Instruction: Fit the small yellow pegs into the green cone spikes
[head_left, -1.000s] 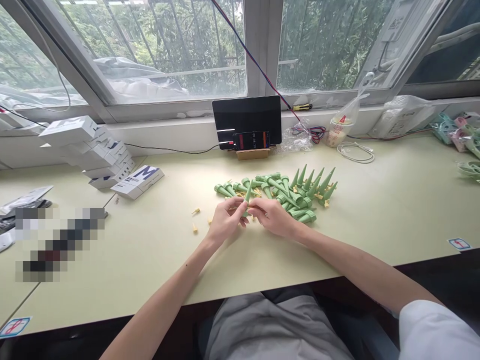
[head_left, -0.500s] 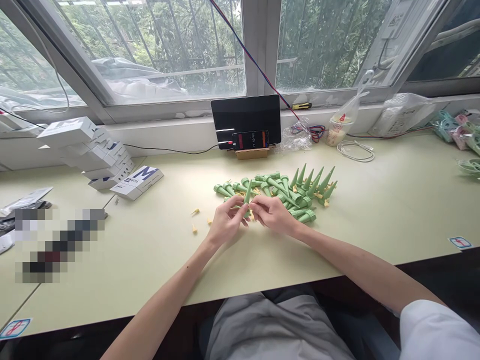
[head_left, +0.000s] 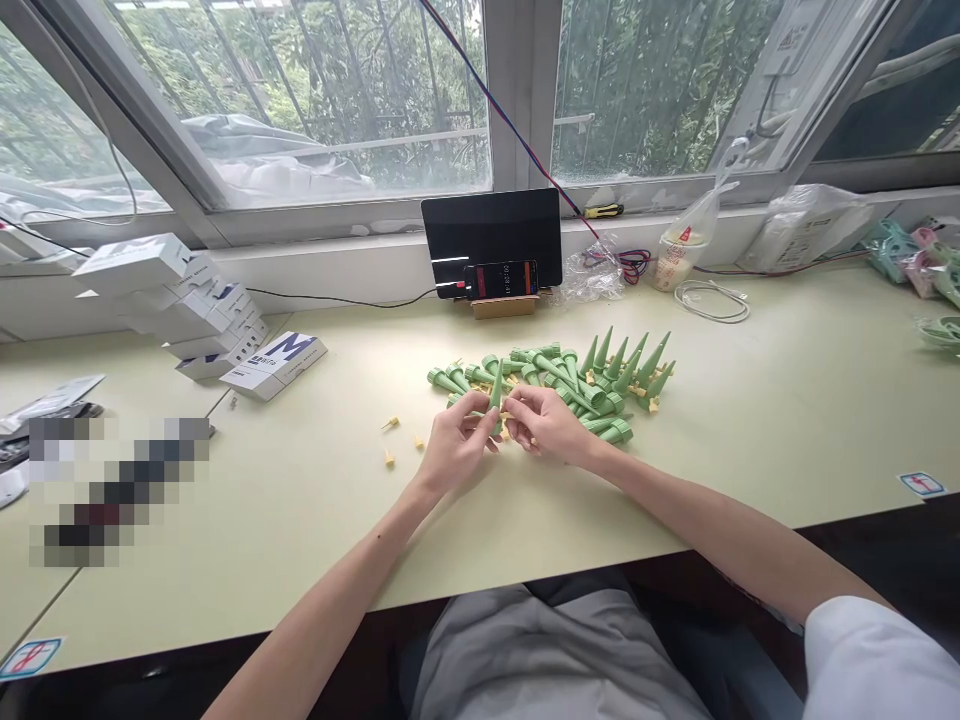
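My left hand (head_left: 459,440) is closed around the lower part of a green plastic spike (head_left: 496,385), which points upward. Close beside it, my right hand (head_left: 547,425) has its thumb and fingertips pinched by the spike's side; what they hold, if anything, is too small to make out. Behind both hands lies a heap of green spikes (head_left: 577,390) with ribbed caps. Several more green spikes (head_left: 632,362) stand tip-up at the heap's right, with small yellow pieces around them. Left of my left hand are loose yellow pieces (head_left: 389,458).
A phone (head_left: 501,281) leans on a dark tablet (head_left: 495,225) at the back. White boxes (head_left: 187,300) are stacked at the left, one box (head_left: 275,366) lying nearer. A bagged drink cup (head_left: 675,260) and a white cable (head_left: 711,303) sit at the back right.
My right hand has shifted slightly away from the spike, its fingers loosening a little. The left hand keeps the spike upright in nearly the same place.
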